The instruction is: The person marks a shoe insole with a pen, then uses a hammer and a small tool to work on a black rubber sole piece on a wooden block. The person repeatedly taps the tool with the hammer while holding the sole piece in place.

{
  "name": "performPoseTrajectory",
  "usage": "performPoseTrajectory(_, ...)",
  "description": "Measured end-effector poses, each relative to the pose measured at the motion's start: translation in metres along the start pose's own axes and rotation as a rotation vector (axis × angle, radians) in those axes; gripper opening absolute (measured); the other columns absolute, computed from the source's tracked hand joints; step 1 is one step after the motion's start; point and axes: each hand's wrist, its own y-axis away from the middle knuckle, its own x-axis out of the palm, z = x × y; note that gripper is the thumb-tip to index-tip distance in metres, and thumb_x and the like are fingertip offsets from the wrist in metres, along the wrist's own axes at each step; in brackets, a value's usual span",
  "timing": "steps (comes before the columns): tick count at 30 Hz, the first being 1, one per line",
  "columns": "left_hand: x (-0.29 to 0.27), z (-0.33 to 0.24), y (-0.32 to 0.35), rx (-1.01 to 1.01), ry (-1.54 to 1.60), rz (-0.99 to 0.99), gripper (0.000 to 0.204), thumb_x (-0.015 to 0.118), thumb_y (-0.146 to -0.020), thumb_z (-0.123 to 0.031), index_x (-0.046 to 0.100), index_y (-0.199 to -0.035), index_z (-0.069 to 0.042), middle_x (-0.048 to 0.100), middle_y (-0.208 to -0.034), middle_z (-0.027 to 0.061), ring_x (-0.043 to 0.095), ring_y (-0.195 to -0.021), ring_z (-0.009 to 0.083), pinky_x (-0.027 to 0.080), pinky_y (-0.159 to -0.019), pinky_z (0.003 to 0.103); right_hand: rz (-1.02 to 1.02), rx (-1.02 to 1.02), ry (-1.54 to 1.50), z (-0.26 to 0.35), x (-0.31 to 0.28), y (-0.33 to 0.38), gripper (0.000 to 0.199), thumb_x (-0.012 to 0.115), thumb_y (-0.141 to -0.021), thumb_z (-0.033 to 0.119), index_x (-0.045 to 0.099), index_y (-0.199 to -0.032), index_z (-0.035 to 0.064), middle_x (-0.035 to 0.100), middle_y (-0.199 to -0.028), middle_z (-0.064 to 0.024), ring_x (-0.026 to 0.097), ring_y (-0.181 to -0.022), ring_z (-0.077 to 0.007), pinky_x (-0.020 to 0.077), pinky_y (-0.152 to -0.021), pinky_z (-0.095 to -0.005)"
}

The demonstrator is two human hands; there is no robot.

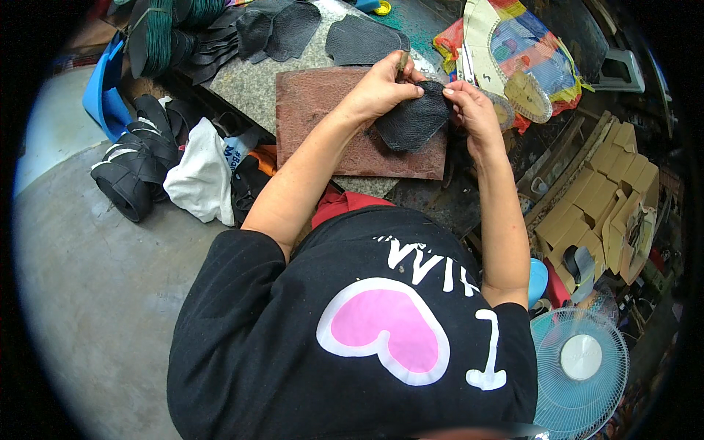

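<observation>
Between both hands I hold up a rounded black leather piece point(413, 126) with a grained surface, above a reddish-brown board point(312, 110). My left hand point(383, 86) pinches its upper edge with thumb and fingers. A small dark thing shows between the fingers of that hand, too little of it visible to name. My right hand point(473, 110) grips the upper right corner of the leather between thumb and fingertips. More black leather pieces point(293, 31) lie beyond the board, and another black piece point(364, 40) rests close behind my left hand.
The board lies on a speckled stone slab point(246, 92). Green thread spools point(152, 44) stand at the far left; cream patterns point(480, 37) lie on colourful mesh at the far right. Black straps and white cloth point(202, 172) are at left, cardboard boxes point(594, 198) and a fan point(579, 374) at right.
</observation>
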Motion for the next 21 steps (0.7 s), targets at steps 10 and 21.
performPoseTrajectory(10,0.003,-0.003,-0.007,0.347,-0.97,-0.18,0.026,0.067,-0.074,-0.006,0.053,-0.096,-0.003,0.063,-0.087,0.014,0.06,-0.089,0.0313,0.051,-0.08,0.042,-0.226,-0.332,0.58,-0.023,0.003,-0.024,0.019,0.07,-0.086,0.027,0.069,-0.086,0.0076,0.065,-0.072,-0.0015,0.06,-0.064,-0.0139,0.0467,-0.062,-0.0294)
performPoseTrajectory(21,0.012,0.003,-0.009,0.526,-1.195,-0.3,0.031,0.073,-0.07,-0.007,0.052,-0.093,-0.005,0.061,-0.083,0.0095,0.056,-0.09,0.0329,0.048,-0.079,0.044,-0.428,-0.45,1.044,-0.011,0.018,-0.011,0.02,0.072,-0.079,0.03,0.066,-0.08,0.0114,0.068,-0.081,-0.0065,0.066,-0.076,-0.0289,0.0507,-0.068,-0.0413)
